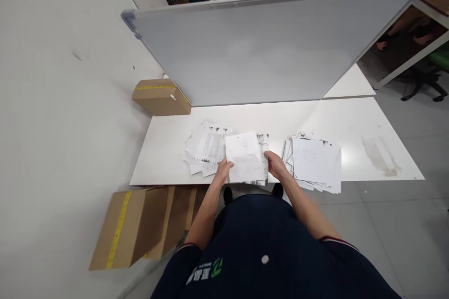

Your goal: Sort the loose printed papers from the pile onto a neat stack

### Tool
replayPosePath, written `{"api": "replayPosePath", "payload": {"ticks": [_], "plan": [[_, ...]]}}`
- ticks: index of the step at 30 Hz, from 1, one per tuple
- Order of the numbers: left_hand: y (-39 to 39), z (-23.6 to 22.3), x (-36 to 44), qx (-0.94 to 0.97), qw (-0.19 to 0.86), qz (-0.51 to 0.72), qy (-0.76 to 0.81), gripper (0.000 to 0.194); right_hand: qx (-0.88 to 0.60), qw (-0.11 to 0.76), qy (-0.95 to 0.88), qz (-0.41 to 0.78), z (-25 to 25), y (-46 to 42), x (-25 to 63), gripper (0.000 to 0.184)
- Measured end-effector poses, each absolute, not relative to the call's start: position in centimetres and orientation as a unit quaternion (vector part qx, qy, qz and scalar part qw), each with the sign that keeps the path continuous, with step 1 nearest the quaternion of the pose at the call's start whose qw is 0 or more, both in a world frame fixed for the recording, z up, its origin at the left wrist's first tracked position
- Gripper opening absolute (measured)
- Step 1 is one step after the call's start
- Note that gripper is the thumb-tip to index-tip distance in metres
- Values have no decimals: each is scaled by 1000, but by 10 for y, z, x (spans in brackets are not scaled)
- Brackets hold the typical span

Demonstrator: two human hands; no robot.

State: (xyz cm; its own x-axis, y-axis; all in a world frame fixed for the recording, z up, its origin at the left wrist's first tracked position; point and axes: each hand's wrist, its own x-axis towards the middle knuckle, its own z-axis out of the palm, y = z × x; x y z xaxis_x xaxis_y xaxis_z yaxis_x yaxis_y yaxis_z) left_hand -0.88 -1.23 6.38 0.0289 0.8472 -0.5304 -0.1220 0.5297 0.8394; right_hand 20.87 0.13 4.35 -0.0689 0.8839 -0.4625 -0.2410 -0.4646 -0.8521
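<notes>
My left hand [223, 171] is closed on the left edge of a mostly blank white sheet of paper [244, 159], thumb on top. Behind that sheet, a printed sheet [265, 161] sticks out to the right, and my right hand [275, 164] pinches its right edge. Both sheets are held over the front part of the white table. Left of them lies a loose, fanned pile of printed papers [212, 145]. On the right, another stack of papers [315, 161] lies with uneven edges, slightly past the table's front edge.
A large whiteboard [252, 51] stands along the back of the white table [351, 135]. One cardboard box [163, 103] sits at the back left corner. More cardboard boxes [131, 226] stand on the floor at the left. A grey smudge [382, 156] marks the table's right end.
</notes>
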Motion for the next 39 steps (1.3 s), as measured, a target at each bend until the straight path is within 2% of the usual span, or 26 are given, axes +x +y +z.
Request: {"api": "replayPosePath", "payload": {"ticks": [5, 8, 10, 12, 15, 19, 23, 32, 39], "plan": [[-15, 51, -5, 353, 607, 333, 629, 17, -524, 403, -273, 699, 48, -3, 201, 38], [-19, 46, 0, 350, 589, 334, 647, 15, -511, 409, -297, 695, 53, -8, 197, 41], [-20, 47, 2, 339, 584, 346, 651, 22, -503, 431, -321, 677, 55, -10, 197, 40], [-18, 49, 2, 332, 585, 369, 642, 37, -498, 444, -350, 658, 56, -11, 198, 38], [-11, 55, 2, 354, 597, 432, 576, 54, -513, 431, -410, 619, 56, -11, 203, 32], [-3, 61, 8, 397, 574, 492, 520, 39, -549, 420, -469, 550, 59, -7, 208, 26], [-2, 62, 18, 426, 531, 503, 532, 35, -540, 444, -462, 546, 58, -2, 215, 27], [-6, 33, 25, 485, 508, 472, 533, 27, -534, 470, -433, 553, 7, 0, 224, 31], [-4, 41, 28, 494, 506, 449, 547, 20, -541, 457, -458, 537, 2, 1, 227, 29]]}}
